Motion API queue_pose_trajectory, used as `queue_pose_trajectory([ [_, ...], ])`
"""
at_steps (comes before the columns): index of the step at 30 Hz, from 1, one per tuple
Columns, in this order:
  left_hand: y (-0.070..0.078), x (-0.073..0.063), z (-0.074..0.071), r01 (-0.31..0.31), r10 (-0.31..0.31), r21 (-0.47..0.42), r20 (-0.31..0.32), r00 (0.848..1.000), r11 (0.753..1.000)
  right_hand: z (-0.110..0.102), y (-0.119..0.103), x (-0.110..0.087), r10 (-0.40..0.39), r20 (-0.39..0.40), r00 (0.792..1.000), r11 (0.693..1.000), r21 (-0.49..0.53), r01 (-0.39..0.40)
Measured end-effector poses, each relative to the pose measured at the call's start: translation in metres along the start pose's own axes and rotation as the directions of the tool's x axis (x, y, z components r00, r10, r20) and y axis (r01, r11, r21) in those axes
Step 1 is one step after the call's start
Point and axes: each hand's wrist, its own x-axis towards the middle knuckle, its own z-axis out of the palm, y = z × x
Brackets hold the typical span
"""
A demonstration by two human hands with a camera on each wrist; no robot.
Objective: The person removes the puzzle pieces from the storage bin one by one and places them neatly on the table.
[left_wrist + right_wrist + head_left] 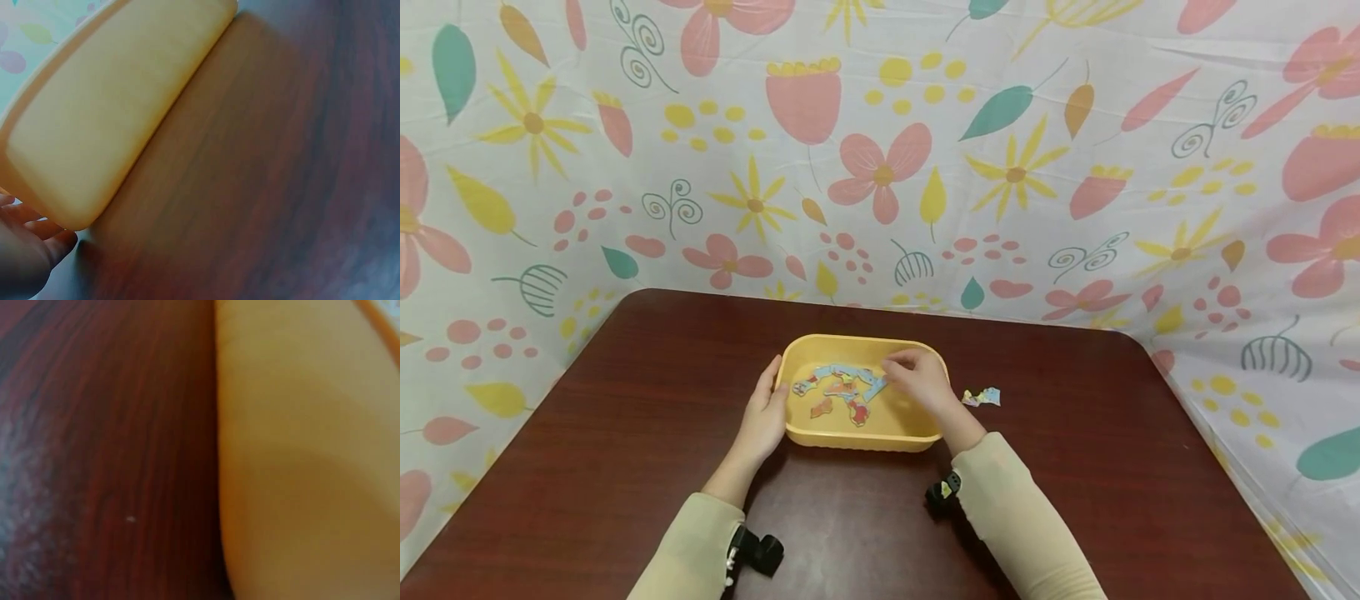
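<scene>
A yellow plastic bin (865, 437) sits on the table with several cut puzzle pieces (842, 387) printed in blue, orange and red on its floor. My left hand (763, 421) rests against the bin's left end, its fingers lying along the outside wall; the left wrist view shows the fingertips touching the corner. My right hand (925, 382) reaches over the right rim, fingers bent, above a light-blue piece (874, 387). Whether the fingertips pinch that piece is too small to tell. The right wrist view shows only the bin's outer wall (300, 425), with the hand out of sight.
Outside the bin, just right of it, a small light-blue and yellow piece (982, 397) lies on the dark brown wooden table (1075, 467). A flower-print cloth (880, 208) hangs behind the table and along its sides. Dark wrist cameras are strapped to both sleeves.
</scene>
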Motion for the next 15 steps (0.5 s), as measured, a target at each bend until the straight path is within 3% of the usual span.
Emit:
queue_pose_trajectory([
  [6, 0.0037, -0.0004, -0.0021, 0.042, -0.040, -0.100, 0.025, 0.999, 0.994, 0.0064, 0.0025, 0.0017, -0.032, -0.022, 0.999, 0.965, -0.263, 0.025],
  [11, 0.0053, 0.0011, -0.0010, 0.068, -0.063, -0.161, 0.040, 0.997, 0.985, 0.0071, 0.0034, 0.0006, 0.019, -0.009, 1.000, 0.943, -0.333, -0.021],
  [15, 0.0057, 0.0012, 0.0012, 0.068, -0.065, -0.139, 0.023, 0.998, 0.988, 0.0083, 0.0039, 0.0006, 0.037, 0.008, 0.999, 0.926, -0.377, -0.031],
])
